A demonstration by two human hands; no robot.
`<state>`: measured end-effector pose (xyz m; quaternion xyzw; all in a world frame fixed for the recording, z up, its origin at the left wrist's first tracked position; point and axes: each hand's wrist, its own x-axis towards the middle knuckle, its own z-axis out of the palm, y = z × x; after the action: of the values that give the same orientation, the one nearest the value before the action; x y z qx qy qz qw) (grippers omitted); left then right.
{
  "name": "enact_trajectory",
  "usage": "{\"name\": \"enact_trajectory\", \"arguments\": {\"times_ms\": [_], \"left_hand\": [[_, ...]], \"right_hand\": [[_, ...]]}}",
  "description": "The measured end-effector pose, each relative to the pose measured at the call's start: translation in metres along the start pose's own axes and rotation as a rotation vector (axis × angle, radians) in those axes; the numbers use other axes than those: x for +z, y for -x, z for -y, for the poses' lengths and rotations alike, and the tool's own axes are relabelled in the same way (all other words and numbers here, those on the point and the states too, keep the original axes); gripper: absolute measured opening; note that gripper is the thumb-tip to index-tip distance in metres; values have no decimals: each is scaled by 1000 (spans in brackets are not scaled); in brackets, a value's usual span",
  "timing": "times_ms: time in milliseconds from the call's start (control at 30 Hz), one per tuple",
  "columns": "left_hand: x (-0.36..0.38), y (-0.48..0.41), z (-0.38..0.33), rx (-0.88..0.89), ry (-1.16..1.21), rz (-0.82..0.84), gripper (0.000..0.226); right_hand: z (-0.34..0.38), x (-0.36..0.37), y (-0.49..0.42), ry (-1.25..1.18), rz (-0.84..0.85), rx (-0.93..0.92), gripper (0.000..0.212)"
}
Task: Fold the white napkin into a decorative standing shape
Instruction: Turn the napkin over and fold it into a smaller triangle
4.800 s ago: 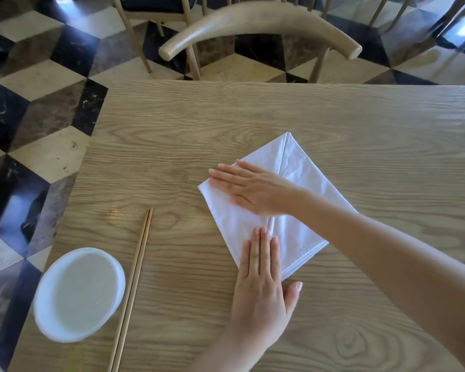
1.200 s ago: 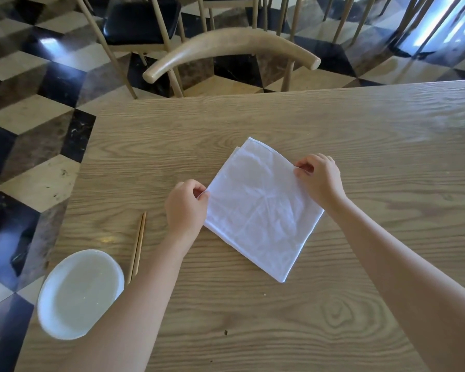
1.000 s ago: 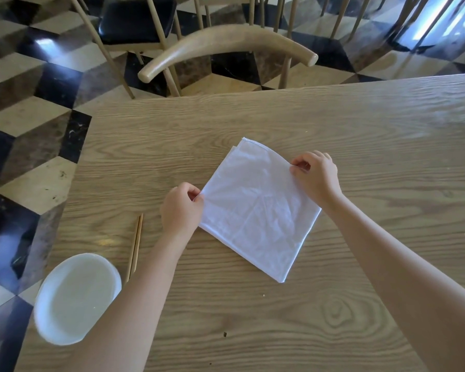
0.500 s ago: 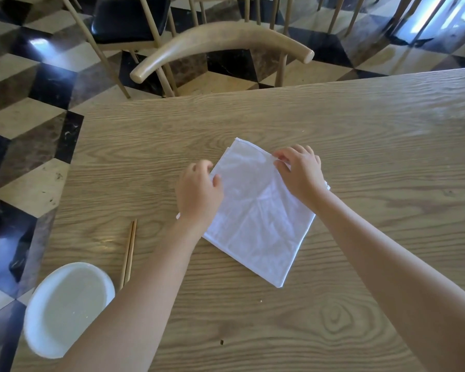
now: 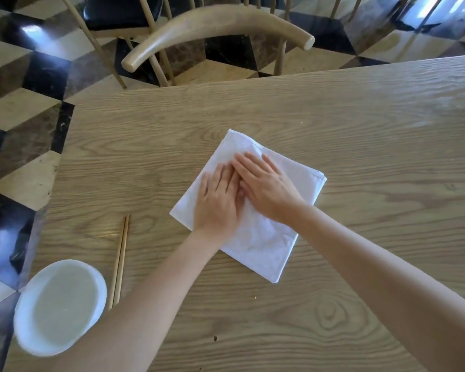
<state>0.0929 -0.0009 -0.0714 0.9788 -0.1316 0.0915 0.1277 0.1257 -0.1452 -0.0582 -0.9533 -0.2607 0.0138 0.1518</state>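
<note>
1. Pressing the white napkin (image 5: 258,237) flat at mid-table (image 5: 360,157), I laid my left hand (image 5: 218,200) and right hand (image 5: 266,189) side by side, palms down, fingers extended, grasping nothing.
2. I judged this set the creases.
3. Chopsticks (image 5: 120,260) and bowl (image 5: 59,307) lay well apart, leaving folding room.

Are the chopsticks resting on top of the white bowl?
No, the chopsticks lie flat on the table just right of the white bowl, not on it.
</note>
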Motion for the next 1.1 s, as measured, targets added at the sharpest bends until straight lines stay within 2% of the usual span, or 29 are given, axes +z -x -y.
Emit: {"name": "enact_trajectory", "arguments": {"times_ms": [67, 133, 333, 433, 500, 600, 667, 867, 1000, 1100], "left_hand": [[2, 8, 1, -96, -52, 63, 55], [0, 13, 9, -158, -91, 120, 63], [-15, 29, 30, -228, -177, 191, 71], [-20, 29, 28, -237, -195, 213, 72], [-23, 31, 14, -124, -139, 163, 64], [-15, 39, 3, 74, -70, 171, 53], [-12, 39, 3, 63, -70, 206, 54], [-13, 37, 16, -32, -93, 251, 67], [-25, 44, 32, -65, -74, 154, 61], [-37, 71, 18, 53, 73, 90, 44]], "right_hand": [[-9, 5, 9, 52, 60, 15, 63], [-20, 0, 12, 98, 49, 5, 63], [-66, -19, 23, 239, 53, 77, 62], [-59, -31, 32, 220, 0, 116, 63], [-28, -29, 55, 151, 14, 12, 59], [24, -8, 111, 104, 171, -226, 58], [33, -1, 134, 124, 259, -270, 59], [34, -9, 182, 105, 332, -319, 63], [29, -22, 180, -15, 253, -353, 55], [12, -31, 163, -63, 42, -306, 42]]}}
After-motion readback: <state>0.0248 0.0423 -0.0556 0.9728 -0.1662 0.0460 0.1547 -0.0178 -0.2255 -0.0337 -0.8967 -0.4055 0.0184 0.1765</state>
